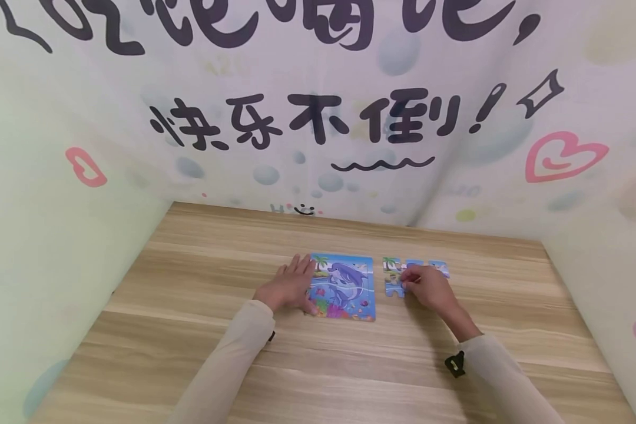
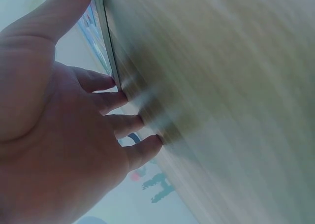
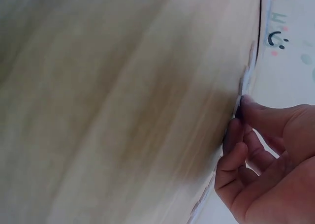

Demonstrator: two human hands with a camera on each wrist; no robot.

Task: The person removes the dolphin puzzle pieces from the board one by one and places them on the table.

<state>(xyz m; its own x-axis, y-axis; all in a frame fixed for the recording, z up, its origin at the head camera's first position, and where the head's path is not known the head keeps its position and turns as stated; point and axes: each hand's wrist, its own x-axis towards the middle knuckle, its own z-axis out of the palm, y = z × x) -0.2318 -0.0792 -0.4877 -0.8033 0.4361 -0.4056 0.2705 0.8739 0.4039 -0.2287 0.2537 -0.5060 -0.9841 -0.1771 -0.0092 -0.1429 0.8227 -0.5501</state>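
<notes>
Head view: left grip (image 1: 288, 287), fingers spread, touches dolphin picture (image 1: 347, 288) beside it; right grip (image 1: 428, 287) pinches a puzzle piece (image 1: 394, 288).

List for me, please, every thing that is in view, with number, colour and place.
Dolphin puzzle board: one, mostly blue, mid-table.
Loose puzzle pieces: several, partly hidden, multicoloured, right of the board.
Table: one, wood-grain brown, under both.
Printed backdrop: three sides, whitish with black writing, around the table.
Black fittings: two, black, at the cuffs.
Sleeves: two, cream, on the forearms.
Left hand: one, bare, at the board's left edge.
Right hand: one, bare, pinching a piece.
</notes>
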